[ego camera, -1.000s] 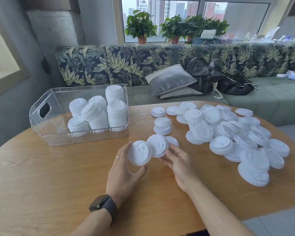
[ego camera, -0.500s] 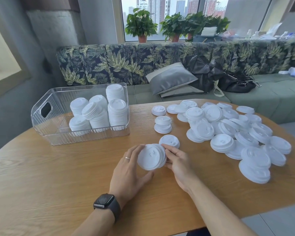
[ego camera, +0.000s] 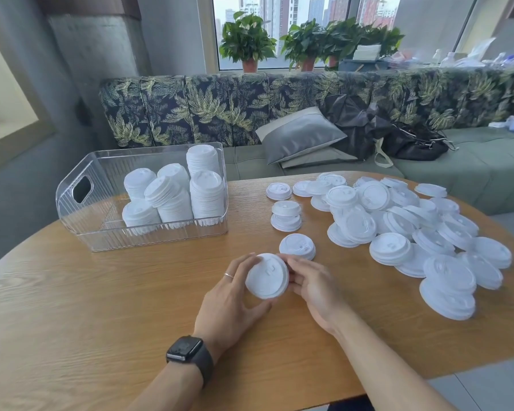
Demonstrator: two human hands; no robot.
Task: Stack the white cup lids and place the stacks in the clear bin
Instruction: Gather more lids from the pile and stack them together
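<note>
Held lids point(ego camera: 267, 280) hide right hand's point(ego camera: 316, 287) fingertips; lid count unclear.

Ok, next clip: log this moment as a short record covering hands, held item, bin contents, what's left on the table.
left hand: grips the held white plastic cup lids
right hand: holds the same lids from the other side
clear plastic bin: several stacks of white lids inside, one leaning
loose white lids: many scattered on the right of the wooden table
single lid: just beyond the hands
</note>
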